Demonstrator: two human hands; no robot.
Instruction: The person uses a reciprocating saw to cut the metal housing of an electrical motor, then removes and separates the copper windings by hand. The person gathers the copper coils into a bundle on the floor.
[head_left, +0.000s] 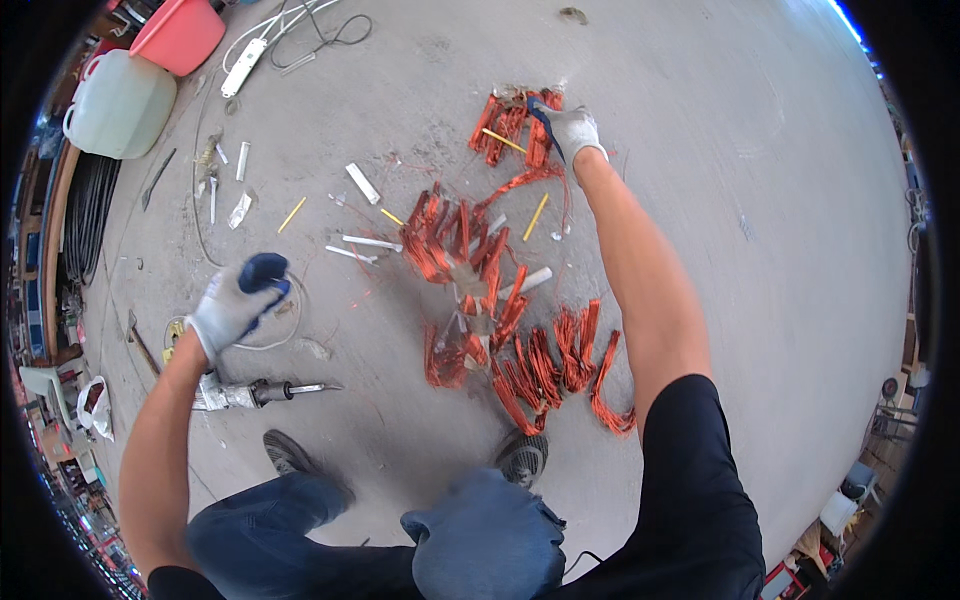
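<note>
Bundles of red-brown enamelled copper wire lie on the concrete floor. My right hand (568, 131), in a white and blue work glove, reaches out to the far wire bundle (504, 124) and has its fingers at that bundle's upper right; the fingertips are partly hidden. Above the floor at the left hovers my left hand (240, 304), gloved alike, fingers curled, with nothing visible in it. Between the hands sits a larger wire heap (469, 277) with pale strips around it. More wire loops (551, 360) spread nearer to me, close to my right shoe.
A power tool with a chisel bit (259, 393) and a hammer (142, 345) lie at the left. Yellow sticks (535, 217) and white strips (363, 184) are scattered about. Farther off stand a plastic jerrycan (124, 105), a pink basin (180, 37) and a power strip (244, 67).
</note>
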